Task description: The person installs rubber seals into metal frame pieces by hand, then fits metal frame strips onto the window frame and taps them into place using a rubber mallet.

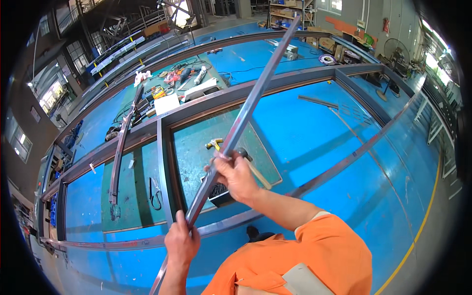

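Observation:
A long, dark metal bar [252, 102] slants across the view, its far end raised toward the upper right. My left hand [181, 241] is wrapped around its lower part. Farther up, the fingers of my right hand [237, 178] close around the same bar. Beneath it lies a large, dark metal frame [295, 80] with crossbars. On the green board inside the frame are a yellow-headed hammer [214, 144] and a wooden handle [260, 176]. A dark box [220, 197] of small black pieces is partly hidden by my right arm.
Another bar [121, 155] rests across the frame at left, near black-handled shears [155, 193]. Beyond the frame, power tools [185, 75] and cables crowd the green board. A loose strip [318, 102] lies on the blue surface. Shelving [290, 14] and a fan [396, 50] stand farther off.

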`<state>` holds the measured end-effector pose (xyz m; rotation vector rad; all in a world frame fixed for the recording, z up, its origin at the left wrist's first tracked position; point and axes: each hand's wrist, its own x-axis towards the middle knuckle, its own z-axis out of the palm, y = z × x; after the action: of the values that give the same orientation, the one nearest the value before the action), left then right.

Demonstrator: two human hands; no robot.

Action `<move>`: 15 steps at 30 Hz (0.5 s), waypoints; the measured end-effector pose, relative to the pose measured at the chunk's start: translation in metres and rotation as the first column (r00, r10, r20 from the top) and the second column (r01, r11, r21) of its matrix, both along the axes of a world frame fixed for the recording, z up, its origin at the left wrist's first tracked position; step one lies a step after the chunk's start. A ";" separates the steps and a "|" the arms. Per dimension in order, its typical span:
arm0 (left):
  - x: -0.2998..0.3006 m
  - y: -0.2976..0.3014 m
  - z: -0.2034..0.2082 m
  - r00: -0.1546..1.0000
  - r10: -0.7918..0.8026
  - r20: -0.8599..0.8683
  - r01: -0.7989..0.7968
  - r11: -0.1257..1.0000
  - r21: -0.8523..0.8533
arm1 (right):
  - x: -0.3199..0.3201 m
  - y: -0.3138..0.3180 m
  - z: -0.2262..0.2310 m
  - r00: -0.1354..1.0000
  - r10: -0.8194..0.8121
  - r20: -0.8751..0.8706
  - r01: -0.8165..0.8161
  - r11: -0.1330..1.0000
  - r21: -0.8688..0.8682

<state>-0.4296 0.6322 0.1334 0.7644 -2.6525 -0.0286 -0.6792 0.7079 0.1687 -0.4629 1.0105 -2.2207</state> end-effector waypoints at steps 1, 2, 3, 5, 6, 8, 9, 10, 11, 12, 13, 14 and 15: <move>-0.006 0.007 -0.006 0.999 0.001 0.040 -0.001 1.000 -0.011 | -0.005 0.017 -0.011 0.998 -0.033 -0.053 0.035 0.999 0.040; 0.005 0.011 -0.014 0.999 -0.010 0.037 0.010 1.000 -0.006 | -0.013 0.037 0.006 0.993 -0.109 -0.045 0.111 0.993 0.047; 0.027 0.015 -0.029 0.997 -0.076 0.035 0.070 0.985 0.159 | -0.037 0.053 0.007 0.980 -0.183 -0.079 0.184 0.983 0.011; 0.067 0.021 -0.051 0.974 -0.163 0.160 0.083 0.904 0.419 | -0.087 0.094 0.026 0.888 -0.420 -0.186 0.420 0.907 -0.043; 0.091 0.028 -0.058 0.938 -0.177 0.297 0.004 0.865 0.502 | -0.120 0.120 0.038 0.850 -0.484 -0.210 0.473 0.875 -0.103; 0.139 0.033 -0.093 0.893 -0.215 0.396 -0.085 0.783 0.617 | -0.181 0.181 0.062 0.736 -0.630 -0.250 0.640 0.767 -0.047; 0.161 0.031 -0.115 0.874 -0.251 0.415 -0.102 0.741 0.663 | -0.201 0.212 0.074 0.628 -0.680 -0.378 0.695 0.708 -0.120; 0.172 0.037 -0.119 0.856 -0.291 0.428 -0.124 0.688 0.715 | -0.212 0.232 0.082 0.569 -0.695 -0.438 0.732 0.671 -0.114; 0.181 0.044 -0.123 0.836 -0.327 0.440 -0.152 0.633 0.759 | -0.218 0.251 0.087 0.510 -0.703 -0.496 0.765 0.634 -0.111; 0.162 0.065 -0.120 0.832 -0.331 0.445 -0.154 0.634 0.758 | -0.216 0.265 0.089 0.510 -0.706 -0.492 0.769 0.630 -0.107; 0.147 0.087 -0.118 0.834 -0.332 0.441 -0.169 0.607 0.776 | -0.214 0.280 0.091 0.615 -0.619 -0.489 0.696 0.718 -0.034; 0.135 0.106 -0.118 0.837 -0.330 0.437 -0.184 0.581 0.793 | -0.213 0.289 0.091 0.709 -0.521 -0.475 0.607 0.794 0.035; 0.121 0.125 -0.119 0.841 -0.330 0.429 -0.194 0.555 0.809 | -0.217 0.299 0.092 0.709 -0.524 -0.473 0.609 0.792 0.035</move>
<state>-0.3084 0.7570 0.0141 1.0436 -3.1505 -1.4256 -0.8962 1.0065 0.2604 -0.6540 1.8018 -2.5732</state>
